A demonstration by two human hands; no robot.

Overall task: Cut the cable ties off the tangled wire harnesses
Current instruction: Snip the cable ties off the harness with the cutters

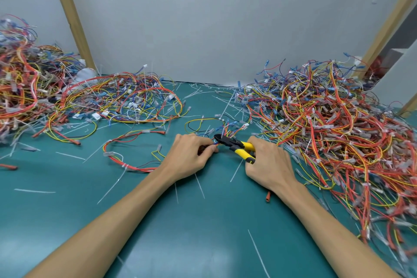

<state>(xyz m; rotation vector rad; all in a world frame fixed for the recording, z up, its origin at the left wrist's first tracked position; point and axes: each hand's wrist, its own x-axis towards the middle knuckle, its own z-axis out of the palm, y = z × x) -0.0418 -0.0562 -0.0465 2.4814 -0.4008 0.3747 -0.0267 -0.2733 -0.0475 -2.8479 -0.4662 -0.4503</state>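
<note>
My left hand (pixel 189 156) pinches a wire harness (pixel 133 149) of red, yellow and black wires at the middle of the green table. My right hand (pixel 268 162) grips yellow-handled cutters (pixel 237 145). Their black jaws sit against the wire bundle right beside my left fingertips. Whether a cable tie lies between the jaws is hidden by the wires. A white cable tie (pixel 124 166) still wraps the harness further left.
A big heap of tangled harnesses (pixel 334 133) fills the right side. Another heap (pixel 67 97) spreads across the back left. Cut white tie strips (pixel 199 185) lie scattered over the green table mat (pixel 180 232). A grey wall stands behind.
</note>
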